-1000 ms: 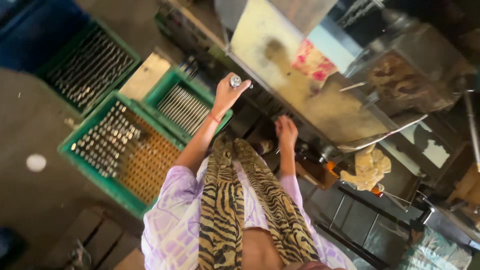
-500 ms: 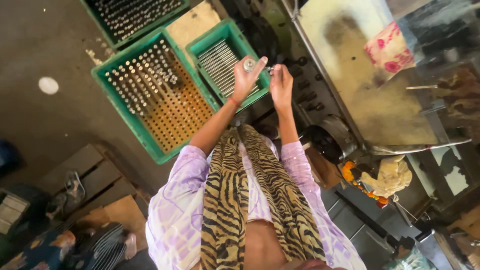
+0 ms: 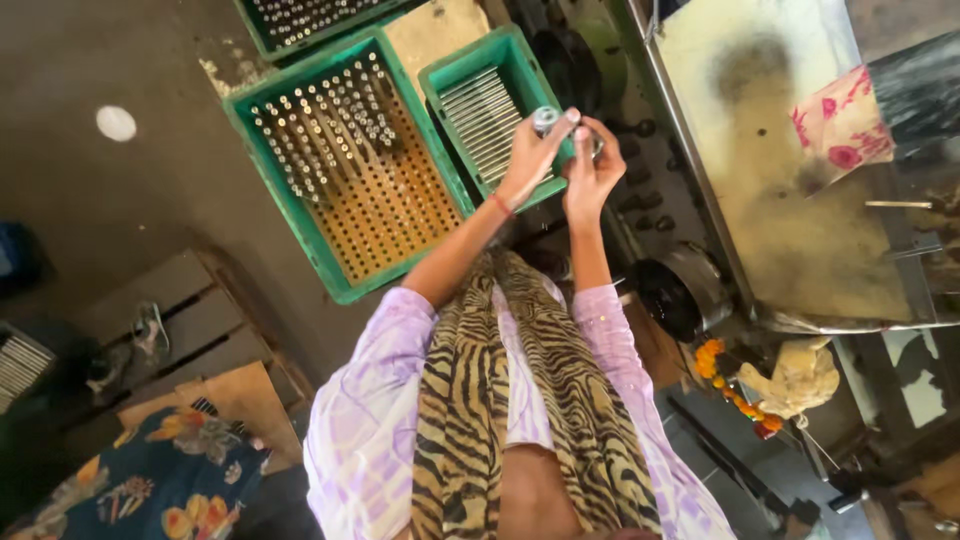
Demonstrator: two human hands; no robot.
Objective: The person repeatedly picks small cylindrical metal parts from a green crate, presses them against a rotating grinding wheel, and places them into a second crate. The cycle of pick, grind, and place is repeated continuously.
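Two hands meeting over one small metal cylinder (image 3: 545, 119), held up above the right edge of the small green crate (image 3: 497, 75). Left hand (image 3: 530, 155) closed on the cylinder, thumb and fingertips pinching its shiny top end. Right hand (image 3: 590, 165) pressed close against the left one, fingers curled around something at the lower part of the piece; cannot tell if this is a second part or the same one, too much hidden by the fingers.

At about 9 o'clock from the hands, inside the small green crate, a neat row of thin metal rods (image 3: 480, 120) lying side by side. Farther at 9 o'clock, touching that crate, a large green crate (image 3: 320, 265) with a perforated orange board (image 3: 390, 200): many pins standing in the holes of the upper half, lower half with bare holes only. Judging from this, roughly half of the board filled and half left, and the piece in the hands not yet put down anywhere. At 11 o'clock, near the top edge, another green crate (image 3: 300, 20) full of similar pins.

At 3 o'clock, a worn metal machine surface (image 3: 790, 230) with a flowered cloth (image 3: 845, 125) on it. At 5 o'clock, a dark round pot (image 3: 680, 290) and a rag with orange flowers (image 3: 790, 385). At 6 o'clock, lilac sleeves and a tiger-striped scarf (image 3: 520, 400). Grey floor (image 3: 100, 200) at 9 o'clock, far out.
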